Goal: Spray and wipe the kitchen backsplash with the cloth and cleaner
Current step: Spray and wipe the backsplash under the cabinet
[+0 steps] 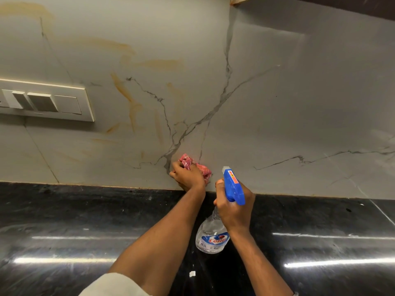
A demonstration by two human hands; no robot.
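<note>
The backsplash (277, 92) is grey marble-look tile with dark veins and orange-brown streaks left of centre. My left hand (188, 175) grips a bunched red-and-white cloth (204, 169) and presses it against the tile just above the counter edge. My right hand (234, 207) holds a clear spray bottle (212, 238) by its neck. Its blue trigger head (234, 185) points up at the wall, right of the cloth. The bottle hangs above the counter, a blue and red label on its lower part.
A shiny black stone counter (85, 231) runs along the bottom. A white switch plate (47, 101) is set in the wall at the left. A dark cabinet underside (342, 5) shows at the top right. A small white scrap (192, 273) lies on the counter.
</note>
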